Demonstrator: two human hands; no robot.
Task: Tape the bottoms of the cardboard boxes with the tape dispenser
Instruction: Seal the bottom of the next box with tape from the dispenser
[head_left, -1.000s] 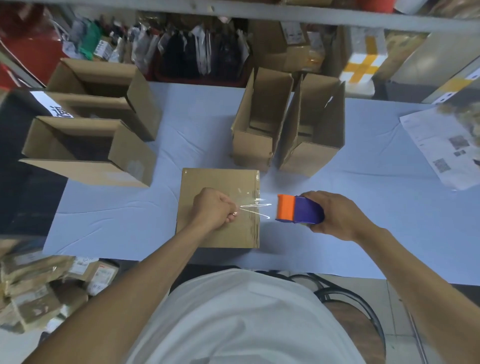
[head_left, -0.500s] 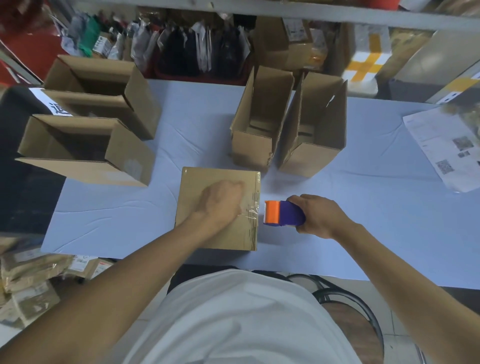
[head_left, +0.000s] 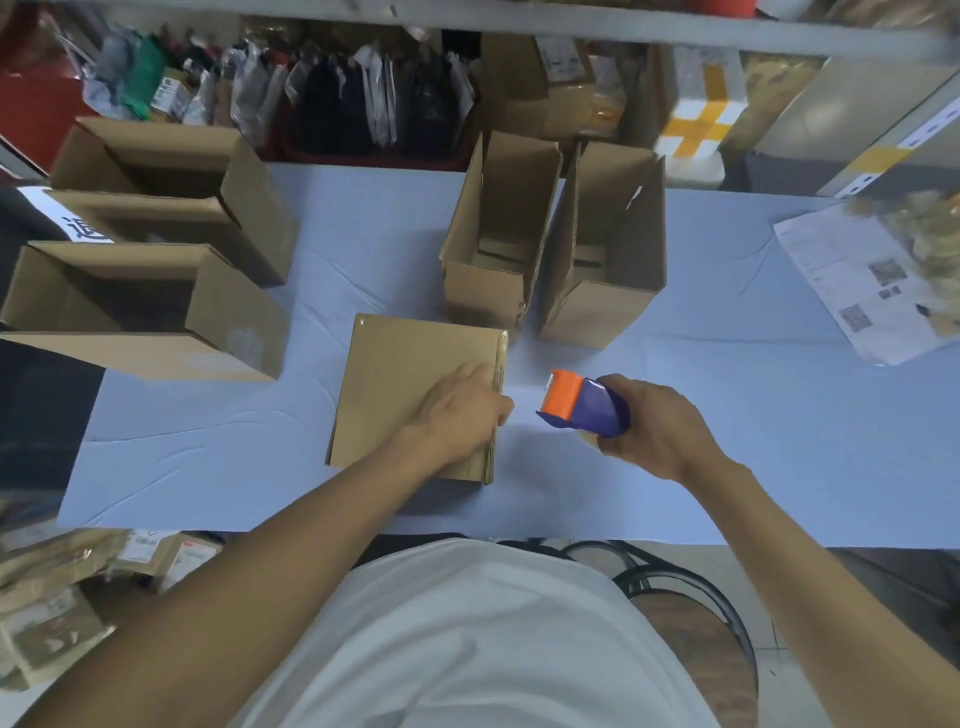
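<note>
A brown cardboard box (head_left: 400, 384) lies bottom-up on the pale blue table (head_left: 727, 426), just in front of me. My left hand (head_left: 462, 410) rests on its right part, fingers reaching over the right edge. To the right of the box, my right hand (head_left: 654, 426) grips the orange and purple tape dispenser (head_left: 582, 405), lifted slightly and apart from the box. The dispenser's orange end points toward the box.
Two upright open boxes (head_left: 493, 244) (head_left: 608, 254) stand behind the flat one. Two more open boxes (head_left: 156, 176) (head_left: 135, 312) lie on their sides at the left. A printed sheet (head_left: 862, 286) lies at far right. Shelves with packages line the back.
A strand of tape stretched from my left fingers to the dispenser; it is gone. My left hand went flat onto the box's right edge, and the dispenser moved a little away to the right.
</note>
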